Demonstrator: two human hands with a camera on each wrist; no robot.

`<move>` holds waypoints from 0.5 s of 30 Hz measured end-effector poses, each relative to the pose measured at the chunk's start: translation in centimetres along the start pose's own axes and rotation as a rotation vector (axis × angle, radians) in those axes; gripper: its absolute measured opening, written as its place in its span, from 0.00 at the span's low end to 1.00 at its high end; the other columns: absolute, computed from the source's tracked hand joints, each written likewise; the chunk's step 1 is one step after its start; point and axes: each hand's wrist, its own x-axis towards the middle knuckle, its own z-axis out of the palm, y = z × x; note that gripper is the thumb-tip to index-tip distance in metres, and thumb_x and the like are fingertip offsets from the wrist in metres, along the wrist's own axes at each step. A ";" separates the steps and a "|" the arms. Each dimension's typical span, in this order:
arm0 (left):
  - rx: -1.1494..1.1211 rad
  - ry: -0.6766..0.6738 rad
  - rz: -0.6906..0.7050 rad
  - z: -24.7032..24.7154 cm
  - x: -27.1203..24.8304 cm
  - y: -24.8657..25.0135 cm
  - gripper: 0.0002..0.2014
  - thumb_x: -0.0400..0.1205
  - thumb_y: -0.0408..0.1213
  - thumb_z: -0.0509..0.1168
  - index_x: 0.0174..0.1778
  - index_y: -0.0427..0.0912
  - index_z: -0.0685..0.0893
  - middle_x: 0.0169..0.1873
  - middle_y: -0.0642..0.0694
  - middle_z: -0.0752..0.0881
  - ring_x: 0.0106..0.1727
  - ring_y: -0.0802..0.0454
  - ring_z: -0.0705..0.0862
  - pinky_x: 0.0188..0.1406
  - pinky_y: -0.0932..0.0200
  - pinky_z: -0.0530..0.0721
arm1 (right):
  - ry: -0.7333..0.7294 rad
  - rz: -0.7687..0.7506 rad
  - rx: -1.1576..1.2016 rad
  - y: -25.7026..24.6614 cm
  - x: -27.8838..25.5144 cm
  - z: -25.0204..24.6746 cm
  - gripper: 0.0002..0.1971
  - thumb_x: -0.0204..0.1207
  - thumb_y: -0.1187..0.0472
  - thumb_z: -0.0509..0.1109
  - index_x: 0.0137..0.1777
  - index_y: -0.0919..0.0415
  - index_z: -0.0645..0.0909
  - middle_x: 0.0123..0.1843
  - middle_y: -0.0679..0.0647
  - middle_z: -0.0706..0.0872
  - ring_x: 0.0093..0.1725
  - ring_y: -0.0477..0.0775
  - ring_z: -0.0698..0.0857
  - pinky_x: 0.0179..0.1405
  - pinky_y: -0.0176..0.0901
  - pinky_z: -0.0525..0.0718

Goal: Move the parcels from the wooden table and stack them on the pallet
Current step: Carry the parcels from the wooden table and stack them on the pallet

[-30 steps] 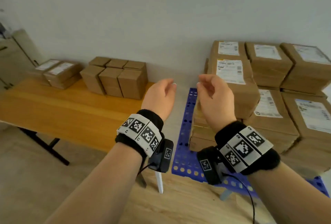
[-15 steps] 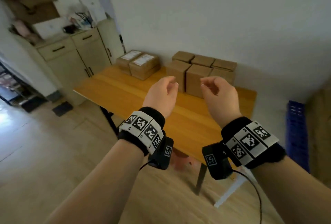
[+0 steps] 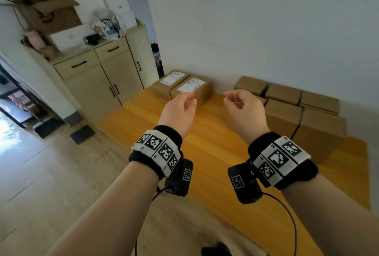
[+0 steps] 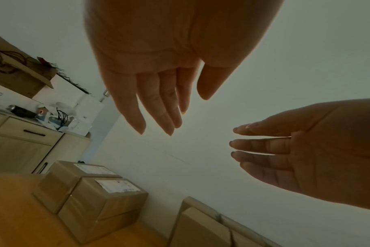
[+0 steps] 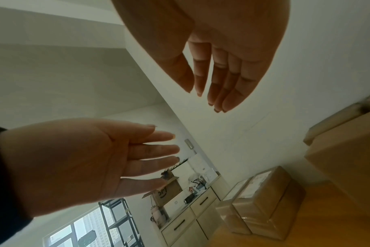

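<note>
Both of my hands hover empty above the wooden table (image 3: 207, 165), palms facing each other and fingers relaxed. My left hand (image 3: 189, 102) is just short of two labelled brown parcels (image 3: 191, 88) at the table's far left corner. My right hand (image 3: 231, 102) is beside a block of several plain brown parcels (image 3: 287, 116) along the wall on the right. The left wrist view shows my left fingers (image 4: 158, 108) straight, and the labelled parcels (image 4: 103, 198) below them. The right wrist view shows my right fingers (image 5: 222, 80) loose, with a plain parcel (image 5: 349, 158) close by. The pallet is out of view.
A beige cabinet (image 3: 102, 79) stands left of the table, with cardboard boxes and clutter on top. A white wall runs behind the parcels. Wooden floor lies on the left, with a bright doorway at the far left edge.
The view has swung left from the stacked pallet to the wooden table, which is now closer. Both hands stay raised, empty and apart.
</note>
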 end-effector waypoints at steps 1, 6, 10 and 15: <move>0.010 -0.002 -0.003 -0.3 1.8 -0.5 0.19 0.87 0.42 0.54 0.74 0.46 0.72 0.68 0.50 0.78 0.65 0.59 0.75 0.57 0.68 0.69 | -0.001 0.014 0.002 0.1 1.6 0.9 0.09 0.81 0.61 0.64 0.58 0.57 0.81 0.44 0.41 0.80 0.43 0.35 0.78 0.38 0.21 0.72; 0.066 -0.003 -0.038 -1.4 9.9 -3.5 0.19 0.86 0.42 0.54 0.74 0.46 0.72 0.69 0.50 0.78 0.62 0.61 0.75 0.54 0.69 0.69 | -0.048 0.066 -0.013 0.8 7.8 5.3 0.07 0.81 0.61 0.64 0.57 0.54 0.80 0.43 0.38 0.78 0.42 0.34 0.77 0.35 0.21 0.73; 0.064 -0.063 -0.066 -1.2 15.2 -6.7 0.19 0.86 0.41 0.55 0.74 0.45 0.72 0.69 0.50 0.77 0.67 0.56 0.75 0.58 0.68 0.69 | -0.070 0.141 -0.062 2.3 11.3 9.0 0.10 0.81 0.60 0.64 0.60 0.54 0.79 0.46 0.41 0.79 0.42 0.36 0.77 0.35 0.23 0.73; 0.095 -0.200 -0.061 -0.4 22.9 -12.1 0.20 0.86 0.41 0.55 0.75 0.44 0.71 0.71 0.48 0.76 0.70 0.53 0.75 0.64 0.62 0.70 | -0.057 0.258 -0.179 4.6 15.7 15.0 0.15 0.81 0.57 0.64 0.67 0.56 0.77 0.59 0.47 0.81 0.52 0.40 0.77 0.42 0.25 0.72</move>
